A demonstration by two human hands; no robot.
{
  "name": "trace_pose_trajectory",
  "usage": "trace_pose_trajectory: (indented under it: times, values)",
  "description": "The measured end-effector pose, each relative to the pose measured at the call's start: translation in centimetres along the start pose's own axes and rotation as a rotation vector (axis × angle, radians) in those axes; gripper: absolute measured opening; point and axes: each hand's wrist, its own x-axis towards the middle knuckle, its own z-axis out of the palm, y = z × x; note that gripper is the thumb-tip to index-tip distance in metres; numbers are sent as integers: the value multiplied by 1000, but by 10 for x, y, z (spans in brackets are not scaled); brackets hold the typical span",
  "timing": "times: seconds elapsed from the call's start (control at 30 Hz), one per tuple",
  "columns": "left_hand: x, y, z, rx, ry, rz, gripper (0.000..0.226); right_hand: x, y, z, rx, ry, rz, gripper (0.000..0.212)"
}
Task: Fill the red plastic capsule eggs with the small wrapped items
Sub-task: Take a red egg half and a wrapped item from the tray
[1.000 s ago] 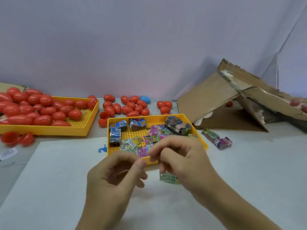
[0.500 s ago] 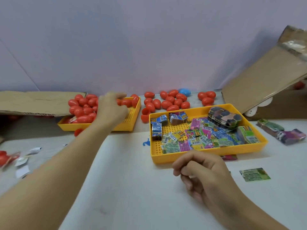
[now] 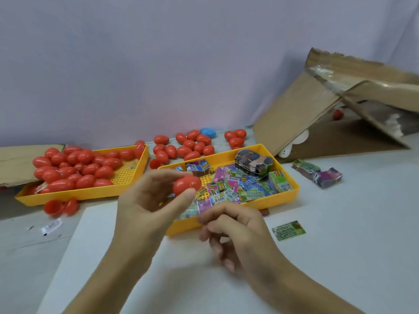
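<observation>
the left hand (image 3: 145,200) pinches a red egg (image 3: 186,185) above the yellow tray (image 3: 292,189) of wrapped items (image 3: 238,189), while the right hand (image 3: 235,232) hangs loosely curled, whether holding anything i cannot tell.

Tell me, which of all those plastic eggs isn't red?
The blue plastic capsule egg at the back by the wall, behind the loose red plastic capsule eggs on the table; it is the only blue one.

On the table (image 3: 353,257) before me sit two trays: the tray of eggs (image 3: 138,175) to my left, the tray of wrapped items (image 3: 292,191) to its right. Loose eggs (image 3: 188,143) lie behind both. A cardboard box (image 3: 317,114) stands far right, and one flat packet (image 3: 288,230) lies right of my hands.
</observation>
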Motion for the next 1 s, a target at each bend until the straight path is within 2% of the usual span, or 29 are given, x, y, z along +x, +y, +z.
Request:
trace_pose_trajectory:
  times: [0.03, 0.1, 0.17, 0.27, 0.37, 0.5, 0.57, 0.63, 0.83, 0.9, 1.0]
  values:
    - [-21, -1, 9, -113, 4, -35, 38, -1, -2, -3, 9, 26, 7, 16]
    - [-50, -10, 22, -247, 44, -108, 48, -4, -7, -9, -11, 78, 31, 38]
    - [-59, -14, 28, -224, 47, -116, 46, -7, -10, -10, -89, 101, 68, 55]
    - [-57, -10, 26, -176, 23, -123, 47, -10, -10, -3, -245, 88, 51, 63]
    - [-56, -9, 24, -189, 42, -200, 52, -10, -8, 0, -305, 127, -13, 61]
    - [-54, -1, 26, -243, 60, -344, 33, -11, -1, 2, -352, 190, -49, 60]
    - [-53, 2, 26, -279, 51, -414, 51, -13, 3, 2, -421, 180, -88, 58]
    - [-52, 3, 24, -294, 24, -461, 56, -15, 7, 0, -465, 161, -131, 55]
    - [-52, -4, 21, -274, 30, -422, 40, -17, 5, -4, -370, -36, -161, 18]
    - [-53, -3, 22, -302, 48, -384, 29, -19, 5, -8, -371, -84, -166, 27]
    - [-55, -4, 22, -380, 96, -342, 19, -17, 5, -12, -380, -67, -158, 42]
